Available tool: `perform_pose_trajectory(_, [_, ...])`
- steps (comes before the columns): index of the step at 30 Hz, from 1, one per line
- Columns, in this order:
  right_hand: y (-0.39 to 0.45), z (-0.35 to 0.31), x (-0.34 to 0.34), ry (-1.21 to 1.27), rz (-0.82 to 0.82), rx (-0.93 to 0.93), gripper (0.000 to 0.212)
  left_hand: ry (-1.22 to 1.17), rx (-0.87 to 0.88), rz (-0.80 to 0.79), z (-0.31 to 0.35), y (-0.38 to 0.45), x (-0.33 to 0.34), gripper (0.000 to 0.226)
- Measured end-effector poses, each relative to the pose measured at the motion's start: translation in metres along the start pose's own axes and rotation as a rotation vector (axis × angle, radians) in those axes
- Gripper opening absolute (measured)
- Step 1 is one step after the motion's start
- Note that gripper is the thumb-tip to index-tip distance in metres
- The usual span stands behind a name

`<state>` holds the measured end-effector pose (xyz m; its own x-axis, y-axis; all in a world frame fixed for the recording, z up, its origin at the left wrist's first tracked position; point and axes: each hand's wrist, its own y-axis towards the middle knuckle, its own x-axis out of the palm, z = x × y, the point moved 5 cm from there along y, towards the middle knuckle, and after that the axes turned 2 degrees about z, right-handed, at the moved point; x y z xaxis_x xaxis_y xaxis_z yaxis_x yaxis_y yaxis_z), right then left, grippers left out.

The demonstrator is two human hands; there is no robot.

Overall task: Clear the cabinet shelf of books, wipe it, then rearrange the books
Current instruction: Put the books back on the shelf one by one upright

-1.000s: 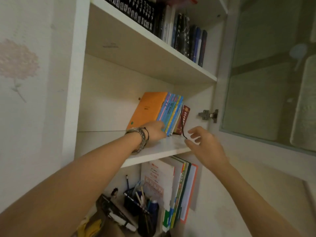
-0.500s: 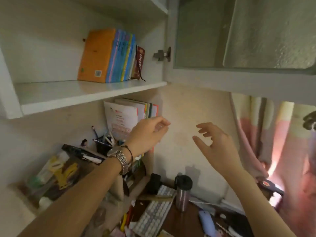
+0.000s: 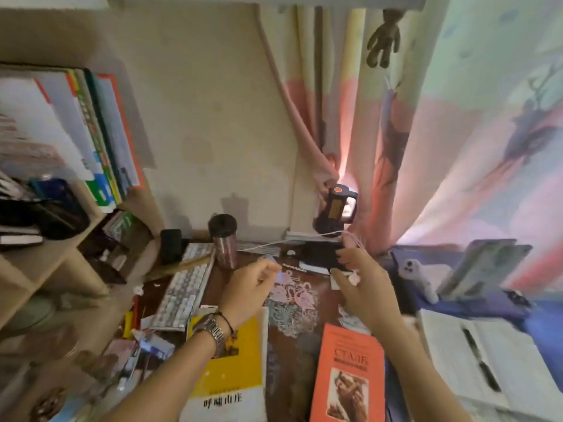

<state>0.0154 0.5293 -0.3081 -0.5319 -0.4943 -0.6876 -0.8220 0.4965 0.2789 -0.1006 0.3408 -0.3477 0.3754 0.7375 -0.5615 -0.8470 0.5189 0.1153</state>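
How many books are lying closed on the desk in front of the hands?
2: a yellow and white book under the left wrist, and an orange book beside the right forearm. More may hide in the clutter; an open book lies at right.

Keyboard [image 3: 179, 295] left of tumbler [image 3: 224, 242]; two books [image 3: 347, 379] on desk [image 3: 292, 354] nearest camera.

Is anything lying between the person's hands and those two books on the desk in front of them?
Nothing visible does. The left hand hangs just above the yellow book, the right hand above the orange book. Both covers lie bare, only the forearms crossing them.
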Motion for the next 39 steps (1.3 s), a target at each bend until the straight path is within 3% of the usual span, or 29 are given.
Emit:
perform_pose_trajectory(8, [-0.101,0.129,0.033,-0.025,-0.131,0.363,0.029,-0.020,-0.181,-0.224,-0.049,-0.048,0.117,0.019])
perform_pose_trajectory(15, [-0.157,0.183,0.061,0.036,-0.166,0.671,0.060,0.004,-0.313,-0.413,-0.078,-0.095,0.185,0.028])
perform_pose_trajectory(25, [-0.180,0.206,0.081,0.072,-0.221,0.756,0.077,-0.053,-0.374,-0.559,-0.086,-0.114,0.217,0.066])
perform_pose_trajectory(34, [-0.193,0.221,0.074,0.080,-0.126,0.837,0.080,0.221,-0.186,-0.708,-0.068,-0.113,0.239,0.076])
perform_pose_trajectory(39, [-0.191,0.226,0.076,0.103,-0.142,0.825,0.084,0.209,-0.282,-0.639,-0.085,-0.113,0.232,0.075])
